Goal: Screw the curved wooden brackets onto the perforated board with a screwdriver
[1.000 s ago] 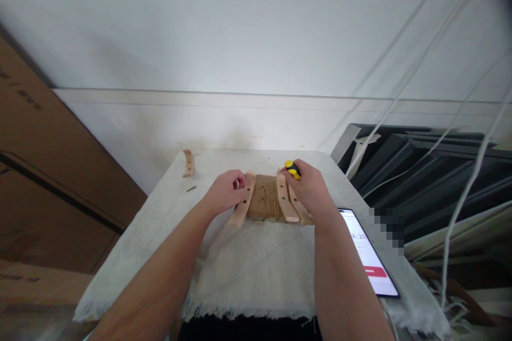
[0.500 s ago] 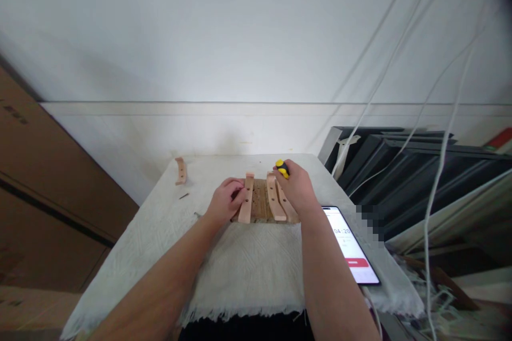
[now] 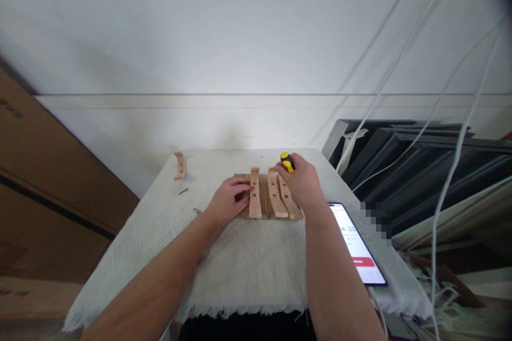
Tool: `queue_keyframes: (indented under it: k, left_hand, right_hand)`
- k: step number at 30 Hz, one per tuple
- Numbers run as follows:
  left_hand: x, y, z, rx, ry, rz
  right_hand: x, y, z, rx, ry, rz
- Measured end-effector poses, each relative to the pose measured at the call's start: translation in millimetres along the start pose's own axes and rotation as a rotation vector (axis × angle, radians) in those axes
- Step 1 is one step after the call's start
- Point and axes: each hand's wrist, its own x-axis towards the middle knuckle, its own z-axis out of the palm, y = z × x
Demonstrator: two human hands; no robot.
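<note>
My left hand [image 3: 229, 200] rests on the left part of a wooden board [image 3: 264, 208], thumb and fingers apart, fingertips against the left edge of a pale curved wooden piece [image 3: 255, 197] with two holes. Two similar pieces, a middle one [image 3: 276, 194] and a right one [image 3: 286, 196], lie across the board's right half. Closed over the right piece's top, my right hand [image 3: 304, 178] grips a screwdriver by its yellow and black handle [image 3: 287, 162]; its tip is hidden.
Another curved wooden piece [image 3: 180, 166] lies at the table's back left, near a small screw [image 3: 183, 191]. A phone [image 3: 356, 245] showing a timer lies beside my right forearm. Dark panels [image 3: 424, 170] and hanging white cables [image 3: 448, 181] stand to the right, cardboard boxes [image 3: 48, 181] to the left.
The left wooden piece has shifted rightward on the board and stands straighter, with my left fingers following it. My right hand and the screwdriver have risen slightly. The view has shifted a little.
</note>
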Motion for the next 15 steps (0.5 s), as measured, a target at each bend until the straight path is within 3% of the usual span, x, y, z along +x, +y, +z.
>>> queue_keyframes:
  k: [15]
  left_hand:
    - [4.9, 0.7, -5.1, -0.001, -0.114, -0.035]
  right_hand:
    - [1.8, 3.6, 2.4, -0.007, 0.064, 0.036]
